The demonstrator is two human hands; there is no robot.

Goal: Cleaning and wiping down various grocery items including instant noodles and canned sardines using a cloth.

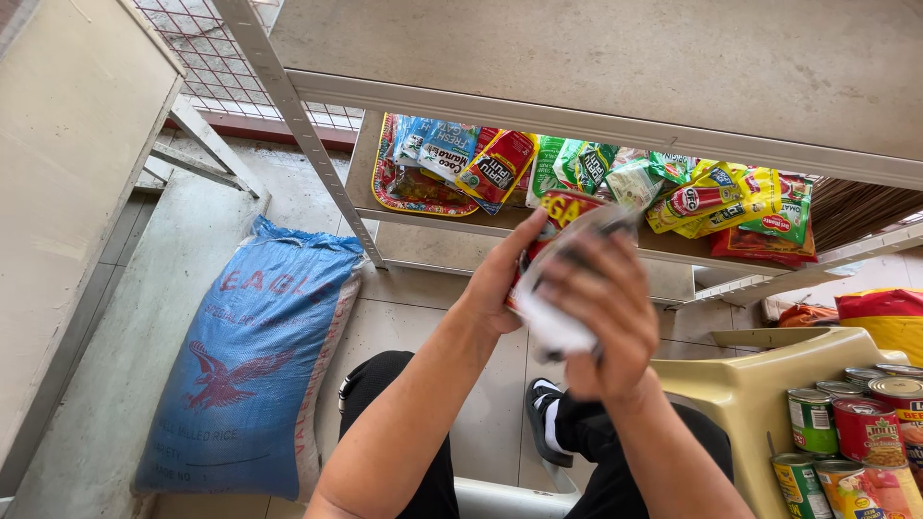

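Note:
Both my hands are raised in front of the lower shelf [423, 219]. My left hand [500, 274] grips the left edge of a red can or packet [562, 213] from behind. My right hand [604, 317] wraps a white cloth [556, 329] over the front of that red item, fingers curled around it. The item is blurred and mostly hidden by the cloth and fingers. Behind it, the shelf carries several colourful snack and sauce packets [731, 202].
A blue woven rice sack [245, 370] leans on the floor at left. A beige plastic chair [760, 384] at right holds several tin cans [846, 428]. A metal shelf upright [298, 125] slants down beside the sack. My legs and sandal [548, 413] are below.

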